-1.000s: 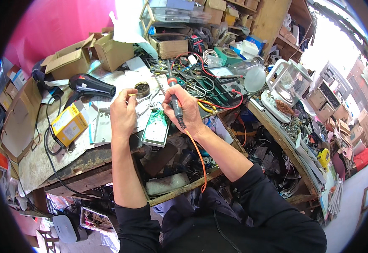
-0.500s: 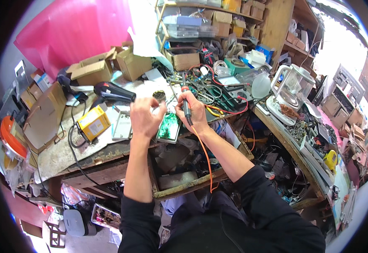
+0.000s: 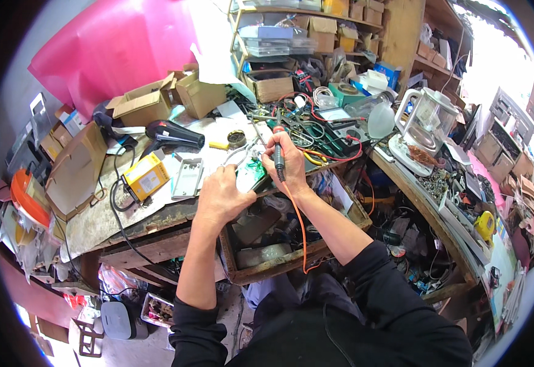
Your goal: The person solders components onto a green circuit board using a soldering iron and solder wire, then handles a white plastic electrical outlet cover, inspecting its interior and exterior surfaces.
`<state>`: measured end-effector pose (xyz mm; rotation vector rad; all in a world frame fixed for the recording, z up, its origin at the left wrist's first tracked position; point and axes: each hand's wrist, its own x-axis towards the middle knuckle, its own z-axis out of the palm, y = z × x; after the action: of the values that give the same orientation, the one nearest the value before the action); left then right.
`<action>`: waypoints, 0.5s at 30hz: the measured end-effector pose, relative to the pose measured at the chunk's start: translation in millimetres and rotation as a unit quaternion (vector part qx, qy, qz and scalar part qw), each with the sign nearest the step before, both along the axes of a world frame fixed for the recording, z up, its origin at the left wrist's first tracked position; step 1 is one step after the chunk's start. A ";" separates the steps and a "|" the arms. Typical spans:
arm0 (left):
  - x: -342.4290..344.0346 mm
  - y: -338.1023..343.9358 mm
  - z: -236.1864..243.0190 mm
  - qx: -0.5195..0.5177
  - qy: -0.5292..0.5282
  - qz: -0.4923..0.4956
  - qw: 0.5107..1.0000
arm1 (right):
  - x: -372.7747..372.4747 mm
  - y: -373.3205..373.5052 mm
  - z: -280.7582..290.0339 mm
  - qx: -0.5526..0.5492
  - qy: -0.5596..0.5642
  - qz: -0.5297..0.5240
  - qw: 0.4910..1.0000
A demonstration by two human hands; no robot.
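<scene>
My right hand (image 3: 288,162) is closed around a soldering iron (image 3: 279,153) with a red-and-black handle and orange cord, tilted over the work area. My left hand (image 3: 221,196) grips the edge of a green circuit board (image 3: 254,174) in a pale casing, partly hidden by both hands. Behind it are pale wires (image 3: 235,158), a small round tin (image 3: 236,139) and a yellow pad (image 3: 219,145). An empty pale casing (image 3: 186,180) lies to the left of my left hand.
On the left are a black hair dryer (image 3: 172,137), a yellow box (image 3: 144,177) and open cardboard boxes (image 3: 138,107). Tangled tools and leads (image 3: 316,134) fill the back. A blender-like appliance (image 3: 423,128) stands right. An open drawer (image 3: 267,263) sits below the bench edge.
My left hand has gone from a pinch above the board down onto its edge. My right hand still holds the iron. The view has shifted, bringing more of the shelves into sight.
</scene>
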<state>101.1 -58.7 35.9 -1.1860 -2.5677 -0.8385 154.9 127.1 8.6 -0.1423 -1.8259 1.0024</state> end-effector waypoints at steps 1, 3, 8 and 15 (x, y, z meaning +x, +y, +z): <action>-4.1 -1.4 5.1 -0.022 0.001 -0.007 1.000 | 1.3 -1.6 -1.8 -0.009 0.012 -0.006 1.000; -16.9 -5.3 13.5 -0.046 -0.030 -0.047 0.997 | 6.9 -7.9 -6.2 -0.011 0.009 -0.021 1.000; -53.8 -13.3 17.6 -0.078 -0.062 -0.154 0.983 | 13.9 -26.6 -18.4 0.026 0.042 -0.056 0.997; -18.2 8.4 3.0 0.099 0.078 -0.106 0.986 | 18.5 -25.4 -25.0 -0.010 0.028 -0.057 0.998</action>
<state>82.9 -50.3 38.9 -1.4159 -2.2059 -0.9766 173.4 101.7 -16.4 -0.2256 -1.7383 0.9361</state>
